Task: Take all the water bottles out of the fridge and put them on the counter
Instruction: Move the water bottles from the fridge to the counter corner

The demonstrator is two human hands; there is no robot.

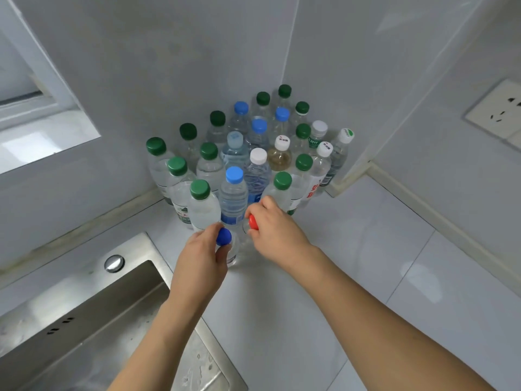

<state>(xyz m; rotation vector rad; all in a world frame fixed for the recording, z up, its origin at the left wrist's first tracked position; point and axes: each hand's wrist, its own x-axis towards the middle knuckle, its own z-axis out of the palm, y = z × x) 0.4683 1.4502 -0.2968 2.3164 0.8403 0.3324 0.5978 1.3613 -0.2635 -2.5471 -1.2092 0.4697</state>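
At the far left I saw the steel sink (84, 311) set into the white counter (366, 249), its round plug fitting (114, 263) near the back rim. Moving right, my left hand (201, 262) was curled round the neck of a clear bottle with a dark blue cap (224, 237) — thumb and fingers closed about it just under the cap, so the cap stood out above the grip and the bottle body (234, 253) dropped away below the fingers toward the counter. I could not tell whether its base was touching the surface.

Just beside it, my right hand (275, 230) gripped a second bottle by its top; the red cap (253, 222) peeked out at the left edge of the curled fingers, and most of that bottle was hidden beneath the palm.

Both held bottles sat at the front edge of the cluster of bottles (253, 153) already standing upright on the counter, packed into the corner where the two grey walls met — mostly green caps, with several light blue and white ones among them. The nearest green-capped bottle (200, 190) stood just behind my left hand, and a light-blue-capped bottle (234, 176) rose between the two hands. On the right wall, well apart from everything, was a white power socket (499, 111).
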